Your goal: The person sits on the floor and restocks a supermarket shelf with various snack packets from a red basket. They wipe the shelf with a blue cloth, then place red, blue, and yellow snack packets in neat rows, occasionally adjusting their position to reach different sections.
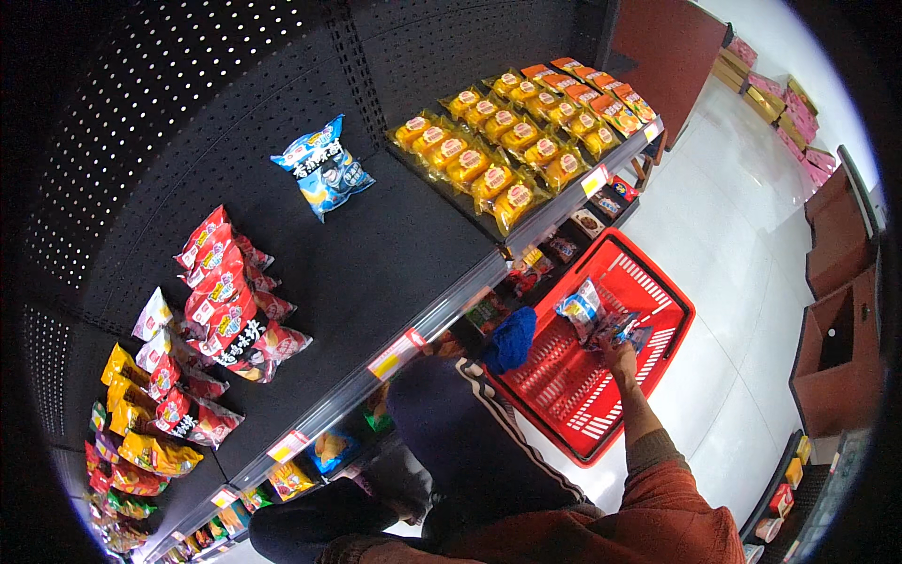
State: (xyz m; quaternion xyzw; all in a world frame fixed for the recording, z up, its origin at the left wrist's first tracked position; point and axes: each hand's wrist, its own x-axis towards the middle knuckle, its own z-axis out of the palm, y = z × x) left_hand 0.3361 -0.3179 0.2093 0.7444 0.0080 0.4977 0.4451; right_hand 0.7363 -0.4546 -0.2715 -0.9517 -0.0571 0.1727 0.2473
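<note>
My right hand [619, 354] reaches down into a red plastic shopping basket [564, 451] and grips a small dark-blue snack packet [627, 331]. Against it in the basket lies a blue-and-white snack packet [583, 309]. My left hand is out of view; part of that sleeve shows at the bottom edge. On the black shelf before me, a blue snack bag [328, 169] stands alone. Left of it are rows of red snack bags [232, 317], then yellow snack bags [158, 453].
Packaged yellow cakes [465, 158] and orange packets [613, 113] fill the shelf's right part. A price-tag rail [451, 303] runs along its front edge. A blue cloth-like thing [511, 342] is beside the basket. Brown cabinets [838, 366] stand across the tiled floor.
</note>
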